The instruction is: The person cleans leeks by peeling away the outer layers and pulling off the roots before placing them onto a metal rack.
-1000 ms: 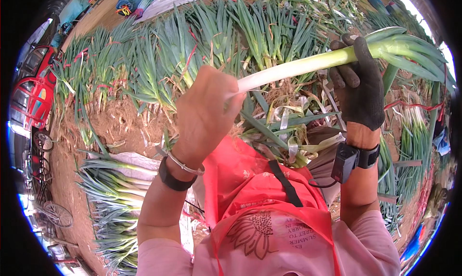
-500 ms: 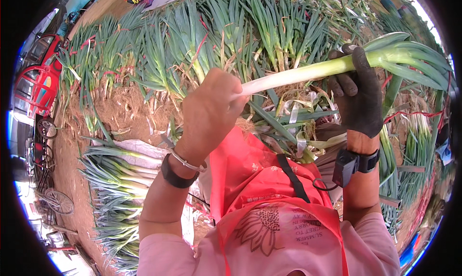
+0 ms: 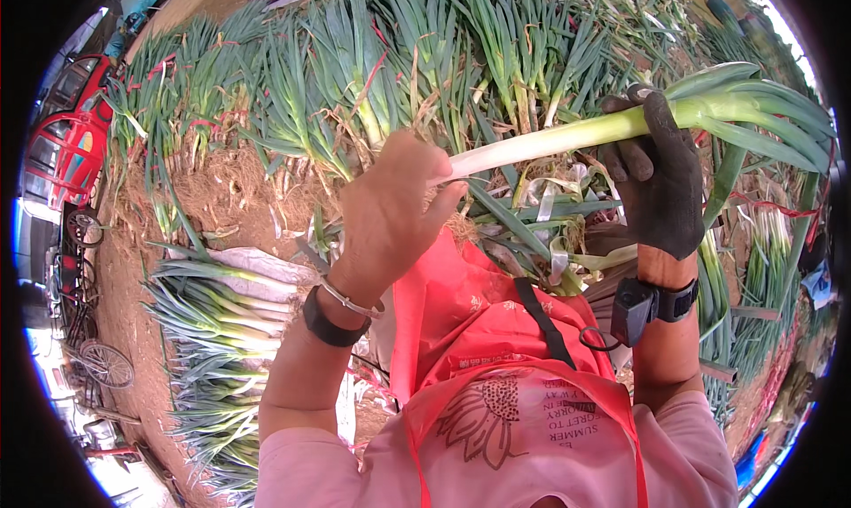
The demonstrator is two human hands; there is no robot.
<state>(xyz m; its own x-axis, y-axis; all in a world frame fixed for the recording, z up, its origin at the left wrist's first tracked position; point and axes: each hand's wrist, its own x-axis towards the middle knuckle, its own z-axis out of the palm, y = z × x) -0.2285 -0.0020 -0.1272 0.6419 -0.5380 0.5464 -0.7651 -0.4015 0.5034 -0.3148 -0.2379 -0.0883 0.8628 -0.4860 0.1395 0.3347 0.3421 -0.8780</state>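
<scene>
A single large green onion (image 3: 550, 144) lies almost level across the front of me, white end to the left and leaves to the right. My right hand (image 3: 660, 167), in a dark glove, is closed around its pale green upper stem. At the white end is my bare left hand (image 3: 394, 207), with fingers curled on the tip and the thumb a little apart. The very end of the stem is hidden behind those fingers. Below my left forearm, cleaned green onions (image 3: 235, 304) lie in a row on a white sheet (image 3: 253, 264).
Bundles of rooted green onions (image 3: 417, 56) stand across the far side. Loose leaves and peelings (image 3: 558, 215) lie by my knees. More green onions (image 3: 767, 260) lie at the right near a wooden bar (image 3: 753, 312). A red vehicle (image 3: 66, 153) and a bicycle (image 3: 106, 363) stand far left.
My left thumb has moved away from the fingers at the white end. The green onion and my gloved right hand stay nearly in place.
</scene>
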